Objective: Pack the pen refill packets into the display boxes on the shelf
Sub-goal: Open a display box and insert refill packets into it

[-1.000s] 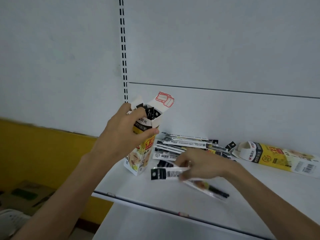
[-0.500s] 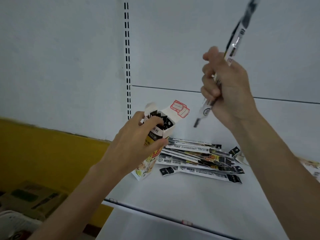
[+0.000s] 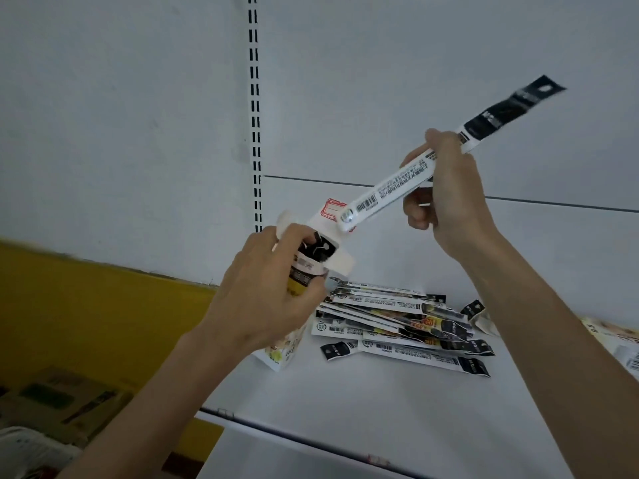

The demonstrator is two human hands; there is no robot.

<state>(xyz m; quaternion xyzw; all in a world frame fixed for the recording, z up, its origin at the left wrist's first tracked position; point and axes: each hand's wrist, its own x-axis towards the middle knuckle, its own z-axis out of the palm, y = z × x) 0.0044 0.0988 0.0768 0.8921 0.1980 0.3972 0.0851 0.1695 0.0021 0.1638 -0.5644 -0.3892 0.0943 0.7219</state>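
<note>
Just above box point(image 3: 306, 268) rim, packet point(image 3: 390, 188) tip; right hand point(image 3: 449, 198) curled round packet; left hand point(image 3: 262, 299) round box

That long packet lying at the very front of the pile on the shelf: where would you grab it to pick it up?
Probably pinch the front packet near its middle, across its narrow width, coming from above and from the front edge of the shelf. It lies flat with its near long edge free, while the pile crowds its far edge.
</note>
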